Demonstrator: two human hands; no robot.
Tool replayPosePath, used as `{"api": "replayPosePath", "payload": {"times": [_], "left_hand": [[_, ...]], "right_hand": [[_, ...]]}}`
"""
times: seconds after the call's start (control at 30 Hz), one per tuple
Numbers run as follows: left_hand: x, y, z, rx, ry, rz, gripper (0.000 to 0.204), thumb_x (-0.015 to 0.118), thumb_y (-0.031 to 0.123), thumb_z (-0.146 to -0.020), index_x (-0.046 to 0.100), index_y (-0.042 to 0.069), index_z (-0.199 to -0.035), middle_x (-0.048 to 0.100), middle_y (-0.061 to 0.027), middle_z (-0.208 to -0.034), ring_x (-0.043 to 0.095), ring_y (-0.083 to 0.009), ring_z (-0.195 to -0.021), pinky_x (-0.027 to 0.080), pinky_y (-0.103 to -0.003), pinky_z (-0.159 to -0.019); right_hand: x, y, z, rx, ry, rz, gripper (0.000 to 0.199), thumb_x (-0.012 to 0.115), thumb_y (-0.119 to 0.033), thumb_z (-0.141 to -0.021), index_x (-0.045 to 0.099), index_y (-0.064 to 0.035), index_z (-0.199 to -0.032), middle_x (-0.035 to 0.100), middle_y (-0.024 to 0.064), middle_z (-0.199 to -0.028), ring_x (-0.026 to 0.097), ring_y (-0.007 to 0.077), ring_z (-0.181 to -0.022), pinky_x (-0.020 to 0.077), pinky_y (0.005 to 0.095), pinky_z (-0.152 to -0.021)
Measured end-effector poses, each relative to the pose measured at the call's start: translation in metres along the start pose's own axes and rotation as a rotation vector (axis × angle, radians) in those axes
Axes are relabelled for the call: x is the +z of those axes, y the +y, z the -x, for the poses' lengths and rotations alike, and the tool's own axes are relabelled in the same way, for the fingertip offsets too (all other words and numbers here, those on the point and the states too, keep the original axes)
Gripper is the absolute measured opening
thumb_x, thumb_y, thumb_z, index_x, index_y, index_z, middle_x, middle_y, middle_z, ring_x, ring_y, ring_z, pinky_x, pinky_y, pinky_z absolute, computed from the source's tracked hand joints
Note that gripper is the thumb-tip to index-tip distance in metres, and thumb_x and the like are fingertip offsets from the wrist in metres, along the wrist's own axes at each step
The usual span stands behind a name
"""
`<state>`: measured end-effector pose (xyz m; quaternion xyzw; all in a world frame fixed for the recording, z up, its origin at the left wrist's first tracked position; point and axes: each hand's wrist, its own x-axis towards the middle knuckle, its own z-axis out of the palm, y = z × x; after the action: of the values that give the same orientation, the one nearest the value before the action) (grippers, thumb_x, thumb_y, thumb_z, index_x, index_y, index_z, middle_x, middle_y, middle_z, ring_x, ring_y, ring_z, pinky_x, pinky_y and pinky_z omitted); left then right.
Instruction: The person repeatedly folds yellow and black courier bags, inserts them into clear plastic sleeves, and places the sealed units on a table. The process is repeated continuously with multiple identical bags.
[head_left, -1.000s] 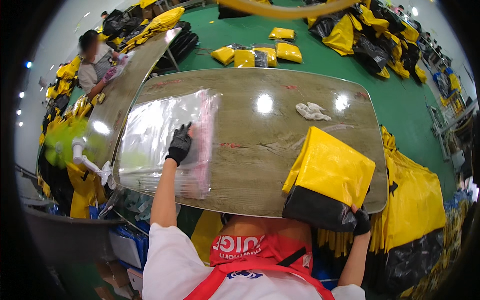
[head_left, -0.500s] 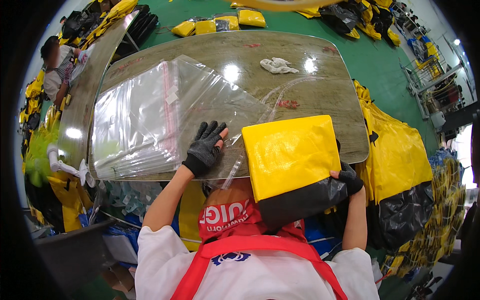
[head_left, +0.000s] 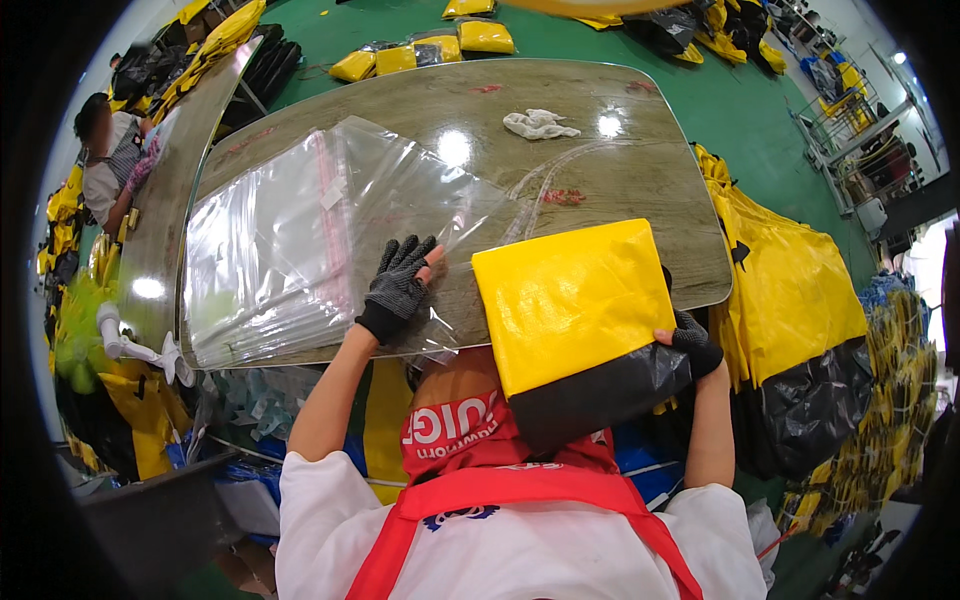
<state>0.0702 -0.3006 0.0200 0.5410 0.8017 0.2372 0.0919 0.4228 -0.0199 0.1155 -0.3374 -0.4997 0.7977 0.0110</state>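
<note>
My left hand (head_left: pixel 397 288), in a dark dotted glove with some fingertips bare, lies with fingers stretched on a loose clear plastic bag (head_left: pixel 425 195) on the table. Beside it is a stack of clear plastic bags (head_left: pixel 262 235) with a reddish strip along one edge. My right hand (head_left: pixel 692 343), gloved alike, grips the right side of a folded yellow-and-black sheet item (head_left: pixel 575 300). Its thumb rests on top and the other fingers are mostly hidden beneath. The folded item is held over the table's near edge, its black part toward me.
A crumpled white cloth (head_left: pixel 540 124) lies on the far part of the wood-patterned table (head_left: pixel 380 105). Yellow-and-black pieces (head_left: pixel 790 300) hang at the right edge. Packed yellow bundles (head_left: pixel 485 37) lie on the green floor. A co-worker (head_left: pixel 115 165) is at another table on the left.
The view has shifted slightly. The clear bag's near end has slid a little left under my left hand. My right hand keeps its grip on the folded item.
</note>
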Motion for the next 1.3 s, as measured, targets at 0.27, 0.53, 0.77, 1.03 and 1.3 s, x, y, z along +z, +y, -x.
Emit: {"api": "replayPosePath", "payload": {"times": [0.27,0.53,0.77,1.03,1.3], "left_hand": [[-0.077,0.057,0.019,0.286,-0.197,-0.016,0.045,0.048,0.031,-0.088,0.047,0.011,-0.128,0.045,-0.015,-0.133,0.037,-0.0342,-0.126,0.017,-0.047,-0.109],[-0.081,0.084,0.043,0.278,-0.117,-0.161,0.045,0.06,0.021,-0.081,0.05,0.01,-0.123,0.048,-0.0143,-0.13,0.039,-0.0362,-0.125,0.02,-0.049,-0.109],[-0.073,0.084,0.048,0.163,-0.072,-0.118,0.054,0.064,0.019,-0.077,0.046,0.006,-0.126,0.047,-0.0165,-0.13,0.038,-0.0376,-0.125,0.02,-0.049,-0.109],[-0.062,0.086,0.048,0.136,-0.03,-0.145,0.053,0.061,0.018,-0.08,0.045,0.005,-0.128,0.039,-0.0195,-0.136,0.028,-0.0387,-0.131,0.016,-0.047,-0.11],[-0.014,0.028,0.089,-0.595,0.413,1.067,0.07,0.062,0.019,-0.084,0.023,0.001,-0.14,0.032,-0.0143,-0.14,0.033,-0.0237,-0.128,0.025,-0.034,-0.105]], "right_hand": [[0.069,0.084,-0.038,-0.154,-0.316,0.4,0.062,0.073,-0.02,-0.074,0.045,-0.0003,-0.126,0.057,0.0091,-0.116,0.055,0.0182,-0.103,0.0428,0.0298,-0.091],[0.096,-0.015,-0.166,-0.279,-0.2,0.631,0.036,0.065,-0.034,-0.081,0.064,0.0005,-0.094,0.065,0.0072,-0.086,0.057,0.0133,-0.08,0.0449,0.0279,-0.075],[0.066,-0.007,-0.149,-0.318,-0.275,0.399,0.018,0.056,-0.022,-0.087,0.058,-0.0043,-0.087,0.055,-0.0014,-0.081,0.048,0.008,-0.076,0.0395,0.0223,-0.071],[0.085,0.014,-0.095,-0.168,-0.145,0.234,0.032,0.073,-0.02,-0.075,0.063,0.0024,-0.097,0.066,0.0073,-0.089,0.06,0.0105,-0.08,0.0484,0.0264,-0.069],[0.111,0.074,-0.075,-0.632,0.463,0.95,0.033,0.06,-0.032,-0.086,0.058,-0.0001,-0.078,0.057,0.0132,-0.061,0.053,0.0199,-0.053,0.0431,0.0317,-0.054]]}}
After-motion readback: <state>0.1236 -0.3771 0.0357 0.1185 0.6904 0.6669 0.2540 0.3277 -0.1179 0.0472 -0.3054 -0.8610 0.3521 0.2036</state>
